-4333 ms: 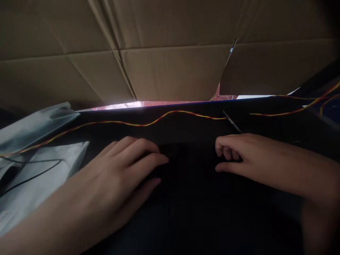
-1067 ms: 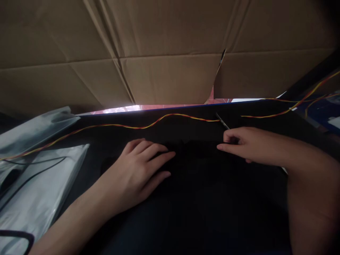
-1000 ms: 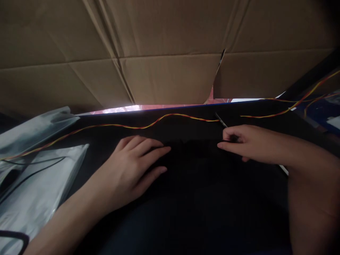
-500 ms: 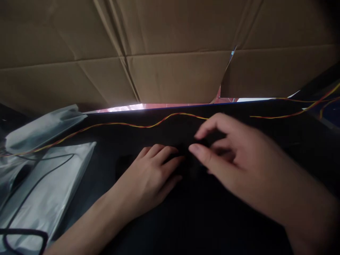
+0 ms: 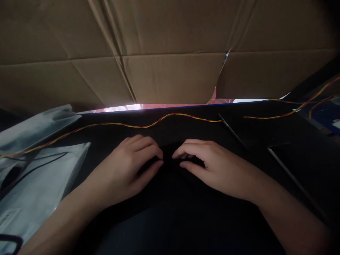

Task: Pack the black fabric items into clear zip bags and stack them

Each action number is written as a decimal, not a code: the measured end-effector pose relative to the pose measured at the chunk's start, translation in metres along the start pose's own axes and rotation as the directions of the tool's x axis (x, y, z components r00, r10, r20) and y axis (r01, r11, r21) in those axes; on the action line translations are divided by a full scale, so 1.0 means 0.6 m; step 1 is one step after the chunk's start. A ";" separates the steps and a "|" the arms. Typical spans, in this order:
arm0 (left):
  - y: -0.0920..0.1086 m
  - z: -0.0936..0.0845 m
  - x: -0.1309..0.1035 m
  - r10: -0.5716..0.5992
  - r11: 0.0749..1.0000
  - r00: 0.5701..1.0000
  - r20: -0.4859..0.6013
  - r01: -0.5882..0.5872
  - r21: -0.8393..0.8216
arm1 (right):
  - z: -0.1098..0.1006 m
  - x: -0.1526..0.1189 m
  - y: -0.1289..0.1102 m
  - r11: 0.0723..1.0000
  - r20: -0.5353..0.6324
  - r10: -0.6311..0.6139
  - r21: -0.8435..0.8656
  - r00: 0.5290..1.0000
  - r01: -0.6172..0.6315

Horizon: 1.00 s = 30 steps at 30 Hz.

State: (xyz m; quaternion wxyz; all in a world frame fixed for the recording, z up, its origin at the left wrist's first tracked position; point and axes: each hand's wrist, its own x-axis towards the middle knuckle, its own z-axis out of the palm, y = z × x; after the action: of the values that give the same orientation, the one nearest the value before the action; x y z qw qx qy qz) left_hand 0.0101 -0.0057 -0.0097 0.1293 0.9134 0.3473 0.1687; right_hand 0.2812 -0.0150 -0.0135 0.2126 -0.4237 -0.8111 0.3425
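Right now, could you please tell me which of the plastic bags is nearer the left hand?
The lower bag, with the black cable over it, is nearer the left hand; the upper bag lies farther off, closer to the cardboard.

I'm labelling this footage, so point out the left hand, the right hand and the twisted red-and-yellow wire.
Left hand (image 5: 129,163): head view, back of the hand.
Right hand (image 5: 215,164): head view, back of the hand.
Twisted wire (image 5: 174,114): head view, crest of its bend.
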 end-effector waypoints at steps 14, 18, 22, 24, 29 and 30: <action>0.028 0.045 -0.004 0.264 0.962 0.956 0.127 -0.271 0.040 | -0.054 -0.006 0.046 0.896 -0.155 0.430 -0.048 0.889 -0.441; 0.026 0.047 -0.005 0.226 0.971 0.964 0.140 -0.234 0.045 | -0.056 -0.013 0.046 0.840 0.129 0.542 -0.087 0.830 -0.535; 0.028 0.046 -0.003 0.220 0.971 0.970 0.105 -0.227 0.067 | -0.026 -0.003 0.033 0.885 0.134 0.451 0.061 0.882 -0.462; 0.028 0.036 -0.001 0.208 0.975 0.974 0.091 -0.214 0.066 | -0.018 0.002 0.032 0.906 0.103 0.394 0.123 0.913 -0.405; 0.008 0.003 -0.003 0.058 0.993 0.998 -0.008 -0.056 0.099 | -0.059 -0.005 0.058 0.945 -0.073 0.321 0.087 0.944 -0.314; 0.002 0.000 -0.005 0.006 0.992 1.000 -0.020 -0.003 0.122 | -0.072 -0.010 0.064 0.949 -0.119 0.315 0.070 0.942 -0.308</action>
State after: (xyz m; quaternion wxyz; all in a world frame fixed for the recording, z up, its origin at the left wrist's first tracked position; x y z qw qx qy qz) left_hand 0.0086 -0.0085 -0.0102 0.0691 0.9185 0.3563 0.1568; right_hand 0.3327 0.0119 -0.0126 0.2182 -0.5624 -0.7096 0.3641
